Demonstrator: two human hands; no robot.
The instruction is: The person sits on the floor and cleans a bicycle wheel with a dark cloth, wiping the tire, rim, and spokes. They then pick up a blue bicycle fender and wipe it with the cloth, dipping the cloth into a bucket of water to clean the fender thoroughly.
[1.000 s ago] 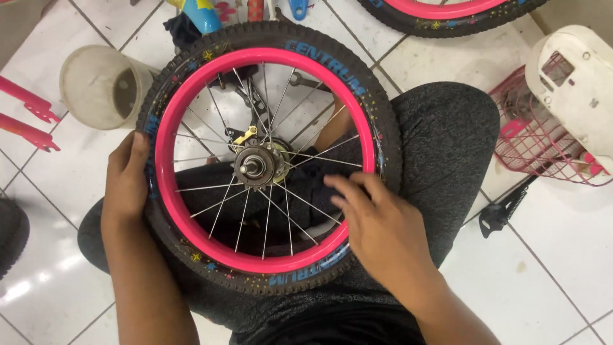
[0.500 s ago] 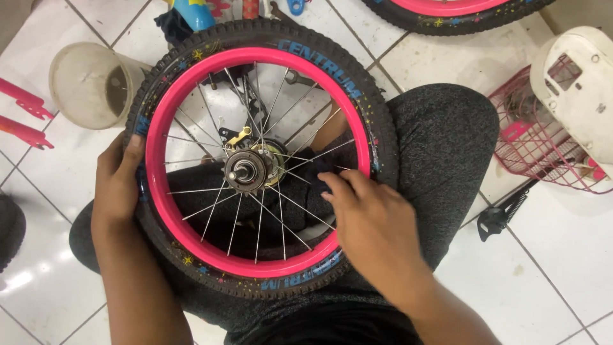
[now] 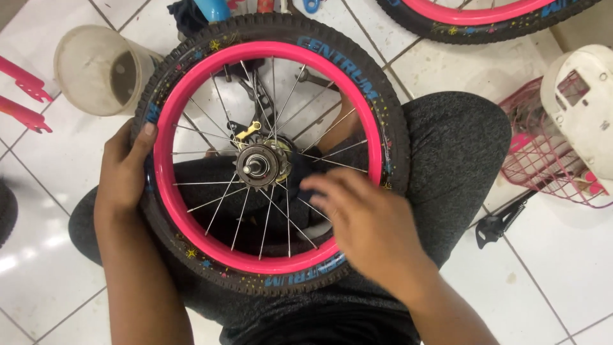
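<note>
White tiled floor [image 3: 562, 255], left hand [image 3: 124, 169] fingers clamped on wheel [image 3: 268, 160], right hand [image 3: 370, 223] fingers apart

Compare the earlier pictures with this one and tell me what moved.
The right hand slid from the lower right spokes inward toward the hub. The wheel shifted slightly. The left hand kept its hold on the tyre's left side; the wheel stayed on the lap.

Bright, even light, floor glare, motion-blurred hand
</note>
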